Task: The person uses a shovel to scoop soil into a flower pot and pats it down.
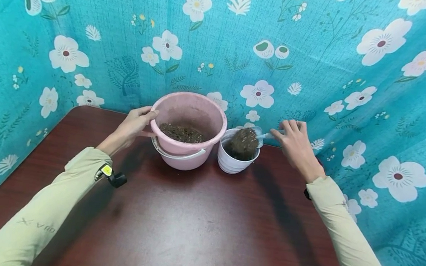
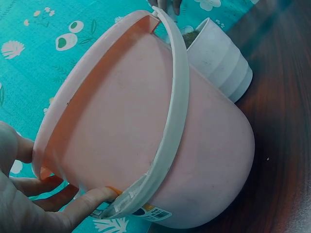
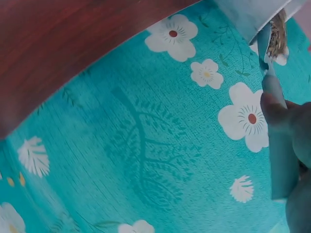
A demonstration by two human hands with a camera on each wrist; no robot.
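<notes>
A pink bucket (image 1: 183,161) with dark soil (image 1: 182,133) inside stands near the table's back edge. My left hand (image 1: 133,126) grips its left rim, thumb over the top; in the left wrist view the fingers of that hand (image 2: 53,204) lie under the rim beside the white handle (image 2: 179,92). Right of the bucket is a white ribbed pot (image 1: 233,164). My right hand (image 1: 296,145) holds a blue-grey trowel (image 3: 282,145) by its handle, and the trowel's soil-covered blade is tilted at the pot's mouth, with a clump of soil (image 1: 243,143) over the opening.
The dark red-brown wooden table (image 1: 195,234) extends in front of the bucket and pot. A turquoise curtain with white flowers (image 1: 206,42) hangs right behind them and along both sides.
</notes>
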